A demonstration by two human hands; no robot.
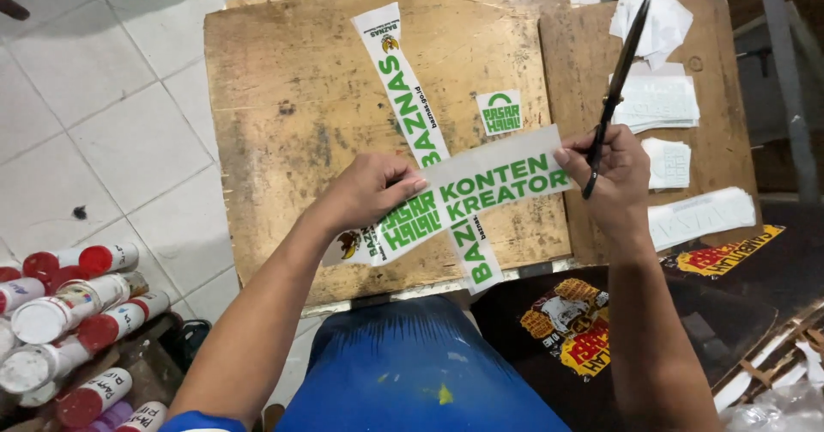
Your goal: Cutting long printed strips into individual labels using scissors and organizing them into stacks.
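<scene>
We sit over a worn wooden board (292, 123) set above a white tiled floor (94, 114), with a second board (584, 63) butted against its right edge. Our left hand (365, 193) pinches the left end of a sticker strip (481, 187) with green lettering, held just above the board near its front edge. Our right hand (614, 174) grips the strip's right end with the thumb while clenched around black scissors (616, 80), blades closed and pointing away toward the far right corner. The strip looks uncut as yet. Under it a long white strip (410, 106) lies diagonally across the board, and a small square sticker (499, 112) sits beyond. Cut sheets (657, 101) are piled on the right board, so some pieces seem finished. Spray cans (69, 312) cluster at the lower left.
</scene>
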